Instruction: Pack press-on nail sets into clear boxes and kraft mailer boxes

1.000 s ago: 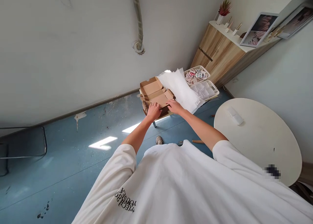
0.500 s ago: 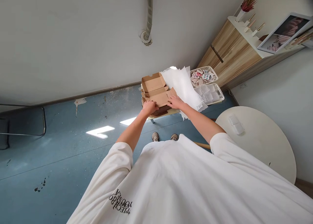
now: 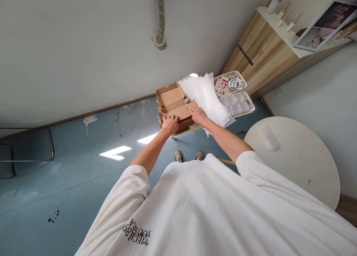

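An open brown cardboard box (image 3: 173, 99) lies unfolded on a stack of flattened cardboard, its shallow tray side toward the wall and its flat panel toward me. My left hand (image 3: 170, 124) has its fingers curled over the near left part of that panel. At the panel's right end, my right hand (image 3: 198, 115) grips the flap by the slot, fingertips on top; its thumb is hard to see. White sheets (image 3: 202, 94) are piled just right of the cardboard.
Beyond the sheets stand a white basket of printed cards (image 3: 230, 84) and a white basket of clear plastic cases (image 3: 237, 104). A round white table (image 3: 295, 155) with clear cases on it is at my right. A wooden cabinet (image 3: 262, 49) fills the corner; a metal-framed chair (image 3: 51, 144) is far left.
My view has shifted slightly. The left hand's fingers now reach a little farther onto the panel's left part. The right hand stays at the flap, and the box remains unfolded.
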Demonstrator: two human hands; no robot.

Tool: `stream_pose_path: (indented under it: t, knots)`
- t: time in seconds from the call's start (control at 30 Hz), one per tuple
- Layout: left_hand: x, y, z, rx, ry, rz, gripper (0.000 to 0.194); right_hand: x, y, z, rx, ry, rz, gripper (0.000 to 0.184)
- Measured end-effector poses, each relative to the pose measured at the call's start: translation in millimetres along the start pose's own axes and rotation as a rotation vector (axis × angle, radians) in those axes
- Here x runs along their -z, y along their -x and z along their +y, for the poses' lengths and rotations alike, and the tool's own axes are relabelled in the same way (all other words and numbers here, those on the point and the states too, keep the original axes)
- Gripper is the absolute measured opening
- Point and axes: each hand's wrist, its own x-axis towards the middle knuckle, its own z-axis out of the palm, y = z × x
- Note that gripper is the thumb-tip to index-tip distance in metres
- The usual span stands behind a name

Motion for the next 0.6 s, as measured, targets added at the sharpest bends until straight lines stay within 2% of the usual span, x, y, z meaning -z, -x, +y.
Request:
stream_pose_path:
  t: [0.17, 0.3, 0.4, 0.6]
  knots:
    - [-3.0, 1.2, -10.6, -0.094, -0.035, 0.051, 0.055, -0.2, 1.5, -1.4, -0.001, 0.028, 0.011, 0.038]
    - [4.3, 3.6, -17.9, -0.082, -0.02, 0.051, 0.058, 6.1, 9.0, 0.7, 0.019, 0.014, 0.109, 0.039]
    - [23.1, 5.7, -21.1, -0.109, -0.009, 0.113, 0.063, 15.3, 14.3, 2.2, 0.018, -0.003, 0.226, 0.044]
    - [75.3, 11.0, -25.5, -0.112, -0.032, 0.264, 0.069, 39.7, 16.6, 0.2, -0.041, -0.001, 0.43, 0.057]
